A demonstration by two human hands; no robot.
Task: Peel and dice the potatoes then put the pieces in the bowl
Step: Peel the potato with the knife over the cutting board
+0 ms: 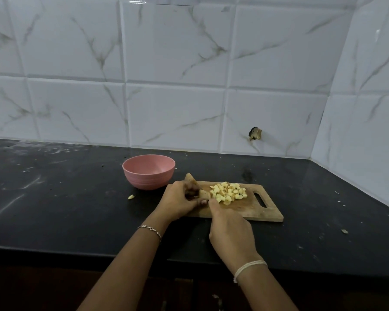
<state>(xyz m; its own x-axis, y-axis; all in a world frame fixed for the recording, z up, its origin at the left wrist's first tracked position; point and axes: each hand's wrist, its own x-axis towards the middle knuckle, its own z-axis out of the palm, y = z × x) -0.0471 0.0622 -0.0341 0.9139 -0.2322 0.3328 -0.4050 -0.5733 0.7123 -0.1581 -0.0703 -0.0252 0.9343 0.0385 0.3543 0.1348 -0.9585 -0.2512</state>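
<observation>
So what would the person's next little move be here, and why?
Probably steady the potato chunk that the left hand grips on the cutting board and dice it: it lies uncut beside the diced pile, the right hand is close by, and the pink bowl looks empty.

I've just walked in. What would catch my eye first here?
The heap of small pale yellow potato cubes on the rectangular wooden cutting board, mid-counter, stands out first. Behind its left end sits a round pink bowl, no pieces showing inside. The left hand curls round a pale potato chunk beside the heap, the right hand close by.
</observation>
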